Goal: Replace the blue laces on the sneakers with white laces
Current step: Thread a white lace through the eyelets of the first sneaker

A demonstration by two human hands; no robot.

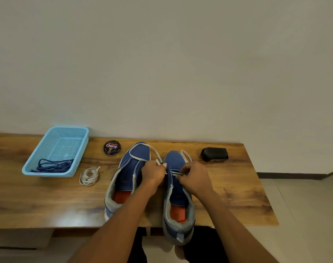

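Note:
Two blue sneakers stand side by side on the wooden table, toes away from me. The left sneaker [130,173] has no lace in its eyelets. Over the right sneaker [178,198], my left hand [154,173] pinches one end of a white lace [142,158], which loops across the left sneaker's toe. My right hand [194,177] pinches the other end at the lowest eyelets. A second white lace [88,176] lies coiled to the left of the sneakers. The blue laces [53,166] lie in the light blue basket [72,130].
A round black tin of shoe polish [112,148] sits behind the left sneaker. A black shoe brush [215,153] lies at the back right. The right sneaker's heel hangs over the table's front edge [48,227]. A wall rises behind the table.

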